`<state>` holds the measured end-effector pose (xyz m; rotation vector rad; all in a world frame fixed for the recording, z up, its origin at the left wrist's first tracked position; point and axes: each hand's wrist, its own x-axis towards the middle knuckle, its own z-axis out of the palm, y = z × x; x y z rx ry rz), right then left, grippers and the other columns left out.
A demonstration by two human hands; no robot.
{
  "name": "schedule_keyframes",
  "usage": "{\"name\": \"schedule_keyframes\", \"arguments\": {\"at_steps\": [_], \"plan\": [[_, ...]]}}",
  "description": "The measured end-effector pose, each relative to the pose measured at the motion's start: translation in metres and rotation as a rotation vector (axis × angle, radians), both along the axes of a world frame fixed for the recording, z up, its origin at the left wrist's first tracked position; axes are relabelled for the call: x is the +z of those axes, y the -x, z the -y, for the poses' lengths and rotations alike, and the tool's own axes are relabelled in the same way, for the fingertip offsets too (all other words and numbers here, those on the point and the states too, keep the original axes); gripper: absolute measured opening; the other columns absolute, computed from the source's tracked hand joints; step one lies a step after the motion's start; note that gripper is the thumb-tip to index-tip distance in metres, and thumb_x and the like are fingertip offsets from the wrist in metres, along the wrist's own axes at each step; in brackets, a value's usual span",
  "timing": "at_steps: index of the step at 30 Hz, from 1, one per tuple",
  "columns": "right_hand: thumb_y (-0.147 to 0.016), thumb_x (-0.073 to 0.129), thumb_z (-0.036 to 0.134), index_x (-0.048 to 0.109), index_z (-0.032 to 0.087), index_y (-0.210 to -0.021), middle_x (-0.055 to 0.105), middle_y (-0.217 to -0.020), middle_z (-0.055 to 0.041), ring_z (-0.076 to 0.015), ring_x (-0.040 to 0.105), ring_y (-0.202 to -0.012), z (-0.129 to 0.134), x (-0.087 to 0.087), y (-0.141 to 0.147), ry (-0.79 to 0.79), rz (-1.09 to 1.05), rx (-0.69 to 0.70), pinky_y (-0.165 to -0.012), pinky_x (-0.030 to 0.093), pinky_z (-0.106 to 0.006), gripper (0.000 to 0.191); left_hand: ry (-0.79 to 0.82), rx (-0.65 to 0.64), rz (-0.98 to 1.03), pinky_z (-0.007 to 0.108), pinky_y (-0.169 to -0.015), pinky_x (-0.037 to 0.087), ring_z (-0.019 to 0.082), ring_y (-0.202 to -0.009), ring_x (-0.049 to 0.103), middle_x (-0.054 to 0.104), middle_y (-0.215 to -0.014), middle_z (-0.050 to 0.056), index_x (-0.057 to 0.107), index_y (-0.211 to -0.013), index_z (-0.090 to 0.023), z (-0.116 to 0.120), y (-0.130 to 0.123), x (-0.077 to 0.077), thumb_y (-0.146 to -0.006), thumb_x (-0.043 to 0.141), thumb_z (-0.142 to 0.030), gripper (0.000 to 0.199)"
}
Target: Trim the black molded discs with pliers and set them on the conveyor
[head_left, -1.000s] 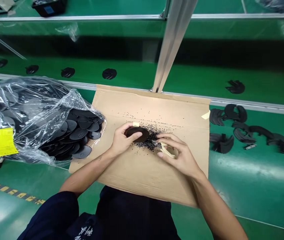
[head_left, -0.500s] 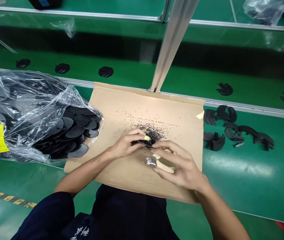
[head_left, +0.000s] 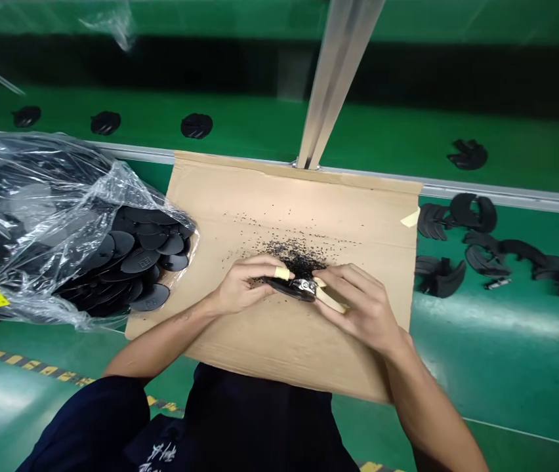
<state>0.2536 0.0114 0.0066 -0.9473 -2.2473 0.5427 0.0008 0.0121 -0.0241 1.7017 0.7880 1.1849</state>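
Observation:
Between the thumb and fingers of my left hand (head_left: 245, 285) is a flat black plastic disc (head_left: 287, 287); a pale yellow tape wraps one fingertip. My right hand (head_left: 363, 305) is closed around small nippers (head_left: 305, 286) with cream handles, their metal head against the disc's right part. Whether the jaws are closed on the plastic cannot be made out. Right fingertips also come close to the disc's far edge. Just beyond both hands, tiny black plastic bits (head_left: 296, 252) lie heaped and scattered on a cardboard sheet (head_left: 260, 357).
On the left, a clear plastic bag (head_left: 63, 190) spills many black discs (head_left: 142, 261) by the cardboard. Curved black parts (head_left: 486, 259) lie on the green bench at right, beside a small metal piece (head_left: 497, 284). A metal post (head_left: 338, 85) rises behind the cardboard.
My right hand has brought the nippers forward from in front of the disc onto its right part. My left hand still grips the disc. The camera view has tilted down slightly.

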Motion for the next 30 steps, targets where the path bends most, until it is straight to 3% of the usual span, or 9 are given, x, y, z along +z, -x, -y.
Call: {"name": "schedule_keyframes", "arguments": {"at_steps": [21, 24, 28, 30], "plan": [[-0.094, 0.068, 0.021, 0.064, 0.017, -0.127, 0.074, -0.102, -0.0107, -0.0216, 0.07, -0.086, 0.01, -0.005, -0.001, -0.046, 0.061, -0.026, -0.077, 0.059, -0.035, 0.034, -0.067, -0.024, -0.043, 0.027, -0.074, 0.061, 0.016, -0.089, 0.074, 0.077, -0.098, 0.01, 0.077, -0.113, -0.022, 0.001, -0.002, 0.0, -0.093, 0.069, -0.02, 0.021], [-0.095, 0.065, 0.022, 0.068, 0.017, -0.12, 0.074, -0.102, -0.0105, -0.021, 0.07, -0.088, 0.011, -0.004, -0.001, 0.085, 0.008, -0.01, -0.077, 0.058, -0.033, 0.026, -0.085, -0.036, -0.049, 0.028, -0.075, 0.061, 0.017, -0.088, 0.074, 0.077, -0.097, 0.01, 0.077, -0.11, -0.021, 0.001, -0.003, -0.001, -0.094, 0.069, -0.021, 0.019], [-0.095, 0.065, 0.03, 0.071, 0.018, -0.11, 0.073, -0.092, -0.0068, -0.016, 0.067, -0.074, 0.007, -0.006, -0.002, 0.425, -0.188, 0.067, -0.061, 0.052, -0.027, 0.02, -0.057, -0.03, -0.043, 0.028, -0.078, 0.06, 0.017, -0.091, 0.073, 0.076, -0.1, 0.011, 0.075, -0.111, -0.018, 0.005, -0.005, 0.003, -0.093, 0.07, -0.023, 0.019], [-0.094, 0.066, 0.034, 0.071, 0.019, -0.11, 0.073, -0.093, -0.0062, -0.0152, 0.065, -0.071, 0.004, -0.006, -0.003, 0.472, -0.175, 0.04, -0.059, 0.05, -0.026, 0.022, -0.022, -0.02, -0.054, 0.029, -0.084, 0.06, 0.017, -0.095, 0.072, 0.076, -0.103, 0.011, 0.073, -0.112, -0.016, 0.006, -0.006, 0.005, -0.093, 0.07, -0.022, 0.021]]}}
